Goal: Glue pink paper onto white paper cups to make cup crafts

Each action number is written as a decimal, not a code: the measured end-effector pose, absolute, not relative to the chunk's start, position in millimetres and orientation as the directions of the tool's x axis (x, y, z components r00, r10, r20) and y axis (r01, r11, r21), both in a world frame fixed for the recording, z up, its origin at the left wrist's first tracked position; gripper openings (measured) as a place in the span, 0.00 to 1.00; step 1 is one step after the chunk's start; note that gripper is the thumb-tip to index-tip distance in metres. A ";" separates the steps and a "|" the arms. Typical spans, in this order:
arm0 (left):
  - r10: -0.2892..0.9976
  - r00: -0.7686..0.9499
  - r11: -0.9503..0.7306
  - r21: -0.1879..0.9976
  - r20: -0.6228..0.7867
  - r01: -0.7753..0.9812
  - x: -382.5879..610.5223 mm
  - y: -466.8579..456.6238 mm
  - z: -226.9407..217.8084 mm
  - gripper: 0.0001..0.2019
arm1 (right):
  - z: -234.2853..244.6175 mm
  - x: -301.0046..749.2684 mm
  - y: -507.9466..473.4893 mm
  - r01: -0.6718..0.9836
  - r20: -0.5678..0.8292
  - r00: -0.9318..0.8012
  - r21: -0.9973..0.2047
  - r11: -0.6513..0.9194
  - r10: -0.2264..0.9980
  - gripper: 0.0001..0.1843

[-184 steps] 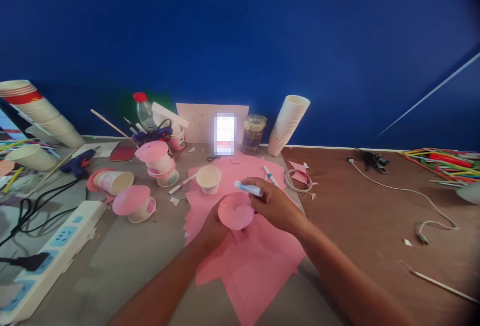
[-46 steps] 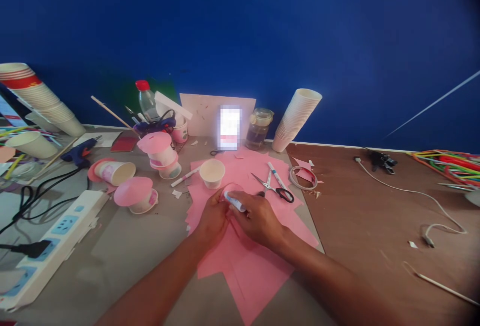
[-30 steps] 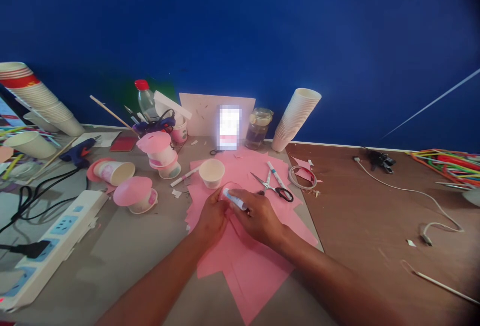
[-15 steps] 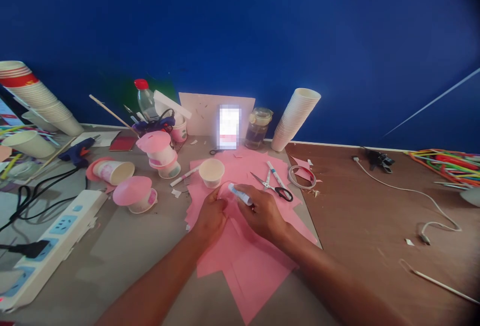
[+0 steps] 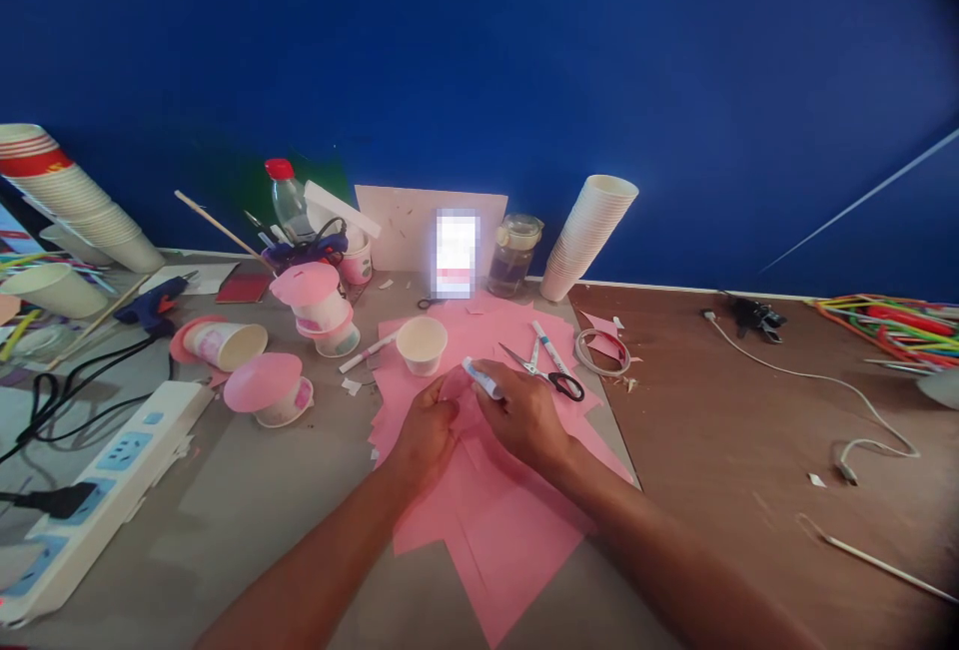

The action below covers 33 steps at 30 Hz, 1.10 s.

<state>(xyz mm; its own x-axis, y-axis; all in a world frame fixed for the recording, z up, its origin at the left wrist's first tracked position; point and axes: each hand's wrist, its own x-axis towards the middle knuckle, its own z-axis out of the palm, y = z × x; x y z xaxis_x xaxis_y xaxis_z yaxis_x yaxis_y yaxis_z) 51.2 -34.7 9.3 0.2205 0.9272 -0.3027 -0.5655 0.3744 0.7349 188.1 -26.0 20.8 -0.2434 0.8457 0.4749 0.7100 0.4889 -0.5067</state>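
My right hand [image 5: 524, 415] is closed around a white-and-bluish tube, which looks like a glue stick [image 5: 483, 378]. Its tip points up and left, over pink paper. Just left of it, my left hand [image 5: 426, 425] pinches a piece of pink paper [image 5: 452, 388], whose shape is partly hidden by the fingers. Beneath both hands lies a spread of pink paper sheets [image 5: 516, 540]. A white paper cup [image 5: 421, 345] stands upright beyond the left hand. Open scissors [image 5: 545, 372] with black handles and a white marker [image 5: 551, 345] lie right of the right hand.
Cups with pink paper discs [image 5: 264, 382] stand at left, near a power strip [image 5: 112, 490] and a glue gun [image 5: 157, 301]. A lit phone [image 5: 456, 251], a glass jar [image 5: 514, 256] and stacked cups [image 5: 588, 236] line the back. A tape roll [image 5: 601, 352] lies at right.
My right hand with the glue stick has shifted slightly to the right along the pink paper. My left hand keeps its pinch in nearly the same place.
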 end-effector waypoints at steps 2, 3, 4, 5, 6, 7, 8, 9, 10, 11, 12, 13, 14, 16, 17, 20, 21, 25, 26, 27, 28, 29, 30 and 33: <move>0.931 0.198 0.363 0.738 -0.306 -0.569 50.5 -34.1 8.5 0.20 | 25.2 189.1 -28.4 0.671 0.479 -0.220 -0.559 0.488 0.850 0.15; 0.936 0.187 0.350 0.742 -0.297 -0.572 50.1 -33.5 7.8 0.19 | 27.2 188.4 -30.4 0.647 0.468 -0.224 -0.585 0.490 0.855 0.15; 0.942 0.177 0.334 0.746 -0.285 -0.577 49.8 -32.8 6.9 0.18 | 28.8 186.9 -32.6 0.622 0.450 -0.240 -0.609 0.492 0.860 0.14; 0.948 0.169 0.318 0.748 -0.270 -0.583 49.5 -32.3 6.0 0.16 | 29.8 184.9 -34.7 0.602 0.428 -0.262 -0.628 0.493 0.865 0.14; 0.952 0.165 0.306 0.748 -0.259 -0.589 49.4 -31.9 5.3 0.14 | 29.9 182.6 -36.5 0.589 0.404 -0.286 -0.641 0.492 0.869 0.14; 0.953 0.165 0.302 0.748 -0.255 -0.591 49.6 -31.7 5.0 0.12 | 29.4 180.3 -37.8 0.584 0.381 -0.307 -0.648 0.489 0.872 0.14; 0.953 0.165 0.303 0.750 -0.256 -0.588 49.8 -31.8 5.1 0.10 | 28.1 178.3 -38.4 0.586 0.362 -0.323 -0.649 0.485 0.875 0.15; 0.952 0.165 0.304 0.753 -0.257 -0.583 50.2 -32.2 5.7 0.08 | 26.4 176.8 -38.3 0.593 0.347 -0.333 -0.645 0.481 0.876 0.15; 0.952 0.164 0.306 0.757 -0.259 -0.578 50.6 -32.7 6.5 0.07 | 24.4 175.9 -37.4 0.607 0.340 -0.335 -0.636 0.477 0.879 0.15; 0.951 0.165 0.310 0.761 -0.263 -0.570 51.0 -33.2 7.6 0.08 | 22.3 175.7 -36.1 0.627 0.338 -0.329 -0.620 0.472 0.882 0.15; 0.949 0.168 0.316 0.762 -0.268 -0.565 51.2 -33.8 8.5 0.10 | 20.4 176.3 -34.3 0.650 0.342 -0.318 -0.601 0.465 0.884 0.15; 0.946 0.175 0.323 0.761 -0.273 -0.563 51.4 -34.3 9.2 0.13 | 18.9 177.6 -32.5 0.673 0.350 -0.301 -0.581 0.457 0.887 0.15; 0.943 0.184 0.332 0.757 -0.277 -0.563 51.4 -34.7 9.6 0.17 | 17.8 179.6 -30.7 0.691 0.359 -0.284 -0.566 0.449 0.889 0.15; 0.941 0.189 0.339 0.748 -0.282 -0.571 51.0 -35.0 9.2 0.23 | 17.5 184.7 -28.0 0.693 0.392 -0.250 -0.566 0.447 0.885 0.15; 0.943 0.178 0.332 0.745 -0.281 -0.578 50.7 -35.0 8.7 0.25 | 18.1 187.5 -27.1 0.676 0.418 -0.221 -0.586 0.448 0.881 0.15; 0.954 0.123 0.292 0.749 -0.274 -0.594 49.7 -34.3 7.9 0.26 | 22.2 195.1 -25.5 0.569 0.451 -0.021 -0.728 0.382 0.892 0.16; 0.957 0.108 0.280 0.752 -0.270 -0.596 49.5 -34.1 8.2 0.25 | 23.5 196.8 -25.0 0.506 0.418 0.059 -0.795 0.334 0.907 0.17; 0.961 0.111 0.266 0.748 -0.251 -0.608 51.2 -34.5 11.7 0.22 | 24.1 196.4 -23.0 0.251 0.212 0.154 -0.953 0.169 0.965 0.21; 0.963 0.113 0.261 0.743 -0.245 -0.616 52.0 -34.8 12.6 0.22 | 22.9 194.5 -23.0 0.227 0.185 0.129 -0.962 0.152 0.974 0.21; 0.964 0.115 0.257 0.739 -0.238 -0.623 52.9 -35.0 13.3 0.21 | 21.3 192.2 -23.3 0.218 0.167 0.102 -0.966 0.141 0.981 0.21; 0.966 0.117 0.251 0.735 -0.230 -0.630 53.6 -35.2 13.8 0.21 | 19.5 189.5 -23.8 0.219 0.152 0.081 -0.967 0.131 0.985 0.21; 0.969 0.116 0.242 0.731 -0.220 -0.639 54.2 -35.2 14.2 0.21 | 17.9 186.7 -24.5 0.226 0.139 0.066 -0.967 0.121 0.988 0.23; 0.970 0.117 0.236 0.727 -0.212 -0.645 54.8 -35.1 14.5 0.20 | 16.4 184.0 -25.2 0.237 0.130 0.063 -0.965 0.111 0.990 0.24; 0.968 0.124 0.244 0.720 -0.217 -0.649 56.1 -35.0 15.5 0.19 | 14.0 178.0 -25.8 0.278 0.117 0.087 -0.957 0.088 0.989 0.26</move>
<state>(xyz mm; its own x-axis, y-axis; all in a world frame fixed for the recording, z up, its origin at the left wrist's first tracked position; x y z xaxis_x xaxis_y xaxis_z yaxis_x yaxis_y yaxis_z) 56.1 -35.0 15.5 0.1244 0.9683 -0.2165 -0.6490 0.2445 0.7204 178.0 -25.8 14.0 0.0870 0.9894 0.1165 0.2780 0.0882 -0.9565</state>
